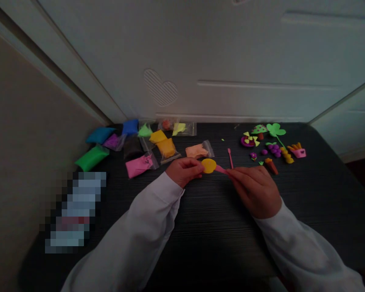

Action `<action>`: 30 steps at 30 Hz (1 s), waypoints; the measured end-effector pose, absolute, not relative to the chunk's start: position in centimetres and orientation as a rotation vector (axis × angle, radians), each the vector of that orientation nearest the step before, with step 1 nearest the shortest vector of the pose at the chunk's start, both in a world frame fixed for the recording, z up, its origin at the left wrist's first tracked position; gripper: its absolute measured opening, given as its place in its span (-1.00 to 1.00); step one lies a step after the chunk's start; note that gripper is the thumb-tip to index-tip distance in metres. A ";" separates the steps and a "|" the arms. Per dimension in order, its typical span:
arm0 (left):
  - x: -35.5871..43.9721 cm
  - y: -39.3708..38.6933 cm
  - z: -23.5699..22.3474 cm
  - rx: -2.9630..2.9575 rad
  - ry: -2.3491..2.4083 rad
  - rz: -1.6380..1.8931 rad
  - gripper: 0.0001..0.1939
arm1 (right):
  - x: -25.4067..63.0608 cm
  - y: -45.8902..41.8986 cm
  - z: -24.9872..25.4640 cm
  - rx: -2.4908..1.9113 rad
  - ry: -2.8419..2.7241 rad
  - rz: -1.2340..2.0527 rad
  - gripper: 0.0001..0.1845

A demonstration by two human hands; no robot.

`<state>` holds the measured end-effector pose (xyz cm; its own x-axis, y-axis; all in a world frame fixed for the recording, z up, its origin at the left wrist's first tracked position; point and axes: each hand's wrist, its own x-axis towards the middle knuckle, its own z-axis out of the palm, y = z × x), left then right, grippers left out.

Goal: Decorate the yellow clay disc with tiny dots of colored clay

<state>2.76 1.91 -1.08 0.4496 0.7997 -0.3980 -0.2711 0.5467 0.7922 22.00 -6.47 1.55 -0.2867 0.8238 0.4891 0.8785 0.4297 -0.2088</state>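
Between thumb and fingers, my left hand (185, 170) pinches the edge of a flat, round yellow piece of modelling clay (209, 166). My right hand (257, 188) grips the end of a pink plastic modelling tool (221, 169), whose other end meets the right edge of the yellow disc. Whether the tool lies under the disc or only against its side, I cannot tell. A second thin pink tool (230, 157) rests on the dark table (207, 227) just beyond my right fingers. A bag of peach clay (198, 150) lies behind my left hand.
Several bags of coloured clay, including a green bag (92, 158) and a pink bag (139, 165), sit at the back left. Small clay models, among them purple grapes (274, 150) and a fries box (298, 151), stand at the back right. A white panel (182, 52) rises behind the table.
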 end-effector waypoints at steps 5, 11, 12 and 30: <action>2.9 1.8 -1.2 0.763 0.877 0.737 -0.76 | 22.2 -6.7 1.6 -1.416 -2.194 -0.149 -0.69; 2.9 1.9 -1.2 0.804 0.897 0.736 -0.76 | 22.1 -6.9 1.7 -1.435 -2.205 -0.162 -0.68; 2.9 1.9 -1.2 0.807 0.898 0.736 -0.76 | 22.1 -6.9 1.7 -1.432 -2.203 -0.167 -0.69; 2.8 2.0 -1.0 0.740 0.855 0.771 -0.72 | 22.2 -6.8 1.3 -1.512 -2.007 -0.211 -0.74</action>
